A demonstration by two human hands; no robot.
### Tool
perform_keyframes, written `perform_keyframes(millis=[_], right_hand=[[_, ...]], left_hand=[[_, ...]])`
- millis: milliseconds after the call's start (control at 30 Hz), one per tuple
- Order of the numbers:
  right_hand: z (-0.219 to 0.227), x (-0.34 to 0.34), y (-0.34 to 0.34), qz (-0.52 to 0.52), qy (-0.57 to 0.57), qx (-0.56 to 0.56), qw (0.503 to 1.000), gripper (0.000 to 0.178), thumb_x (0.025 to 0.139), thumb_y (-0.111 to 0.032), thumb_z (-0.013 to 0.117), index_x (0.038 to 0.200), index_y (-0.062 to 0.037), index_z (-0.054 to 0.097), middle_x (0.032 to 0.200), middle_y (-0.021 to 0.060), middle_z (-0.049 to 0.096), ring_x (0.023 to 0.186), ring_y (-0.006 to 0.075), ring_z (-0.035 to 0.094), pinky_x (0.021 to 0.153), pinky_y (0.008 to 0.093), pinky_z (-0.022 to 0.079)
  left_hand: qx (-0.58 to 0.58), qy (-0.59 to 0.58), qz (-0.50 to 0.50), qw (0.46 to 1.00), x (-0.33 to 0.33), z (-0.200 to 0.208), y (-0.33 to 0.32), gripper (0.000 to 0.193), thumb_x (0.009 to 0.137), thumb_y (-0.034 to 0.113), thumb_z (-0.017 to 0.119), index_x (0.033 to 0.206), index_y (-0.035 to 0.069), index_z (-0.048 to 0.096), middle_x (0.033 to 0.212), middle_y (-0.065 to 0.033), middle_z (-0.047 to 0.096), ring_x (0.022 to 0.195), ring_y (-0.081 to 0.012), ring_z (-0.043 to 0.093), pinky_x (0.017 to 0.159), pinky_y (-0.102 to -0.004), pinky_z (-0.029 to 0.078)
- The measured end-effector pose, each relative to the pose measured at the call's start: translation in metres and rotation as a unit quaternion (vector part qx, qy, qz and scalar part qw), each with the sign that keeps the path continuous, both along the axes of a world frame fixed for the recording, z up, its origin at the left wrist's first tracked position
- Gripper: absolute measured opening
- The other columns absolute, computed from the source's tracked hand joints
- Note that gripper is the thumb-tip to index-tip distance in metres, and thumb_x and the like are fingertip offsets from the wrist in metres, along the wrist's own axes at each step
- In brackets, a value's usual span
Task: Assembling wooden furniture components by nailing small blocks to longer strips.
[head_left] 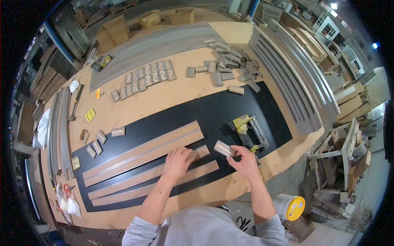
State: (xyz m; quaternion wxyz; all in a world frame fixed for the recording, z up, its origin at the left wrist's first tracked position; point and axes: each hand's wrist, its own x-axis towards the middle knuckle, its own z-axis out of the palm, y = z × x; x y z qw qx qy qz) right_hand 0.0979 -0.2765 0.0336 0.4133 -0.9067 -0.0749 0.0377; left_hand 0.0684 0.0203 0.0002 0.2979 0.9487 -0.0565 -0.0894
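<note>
My right hand (245, 163) pinches a small grey-brown wooden block (222, 146) between thumb and fingers. A pale line, like a bead of glue, runs along the block's upper face. To the left, my left hand (177, 164) is on a long wooden strip (135, 179), its fingers and thumb bent across the strip near the right end. Beyond it lie two more long strips (139, 151) side by side, and nearer me is another strip (156, 183). All rest on a black panel (176, 112).
A yellow nail gun (250, 129) lies right of the block. Blocks with pale squiggles (150, 76) stand in rows farther off, near a heap of loose blocks (230, 61). Long boards (287, 82) are stacked at right; a hammer (76, 102) lies left. A yellow-lidded bucket (289, 206) stands below the table edge.
</note>
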Motion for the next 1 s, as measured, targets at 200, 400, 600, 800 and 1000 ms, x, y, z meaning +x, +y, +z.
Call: perform_keyframes(millis=[200,400,600,800,1000], right_hand=[[-0.006,0.016,0.010,0.019,0.017,-0.011,1.000,0.050,0.079,-0.021,0.084,0.124,-0.0096,0.068,0.106,0.0106,0.070,0.091,0.0279,0.069,0.083,0.0386,0.057],[-0.036,0.036,0.027,0.101,-0.073,-0.101,0.987,0.042,0.075,-0.017,0.082,0.116,-0.0129,0.071,0.113,0.0076,0.068,0.104,0.0335,0.065,0.096,0.0465,0.053],[-0.033,0.049,0.051,0.223,-0.045,-0.135,0.964,0.052,0.073,-0.019,0.085,0.123,-0.0179,0.072,0.126,0.0021,0.060,0.120,0.0290,0.054,0.103,0.0465,0.048],[-0.036,0.060,0.042,0.231,-0.021,-0.119,0.965,0.053,0.071,-0.018,0.086,0.123,-0.0196,0.073,0.126,0.0015,0.060,0.120,0.0285,0.053,0.103,0.0459,0.046],[-0.042,0.062,0.042,0.230,-0.034,-0.108,0.967,0.051,0.070,-0.018,0.087,0.119,-0.0213,0.074,0.123,0.0000,0.060,0.118,0.0279,0.053,0.100,0.0451,0.047]], left_hand=[[0.073,-0.044,0.007,0.996,-0.004,0.004,-0.009,0.050,0.086,0.029,0.078,0.130,0.009,0.064,0.131,-0.0110,0.061,0.128,-0.0323,0.055,0.108,-0.0474,0.045],[-0.027,-0.023,0.055,0.998,-0.010,0.020,0.013,0.054,0.080,0.021,0.081,0.129,0.009,0.062,0.124,-0.0153,0.063,0.118,-0.0377,0.060,0.104,-0.0454,0.050],[-0.052,0.000,0.050,0.997,-0.006,0.028,0.005,0.050,0.082,0.024,0.080,0.127,0.008,0.065,0.121,-0.0151,0.063,0.119,-0.0349,0.061,0.102,-0.0446,0.051],[-0.047,-0.056,0.005,0.997,0.002,0.007,-0.011,0.052,0.082,0.021,0.082,0.129,0.008,0.065,0.126,-0.0125,0.060,0.122,-0.0338,0.058,0.106,-0.0451,0.048],[-0.051,-0.058,0.000,0.997,0.011,-0.011,-0.022,0.055,0.078,0.015,0.085,0.127,0.004,0.064,0.123,-0.0146,0.061,0.121,-0.0356,0.057,0.106,-0.0441,0.047]])
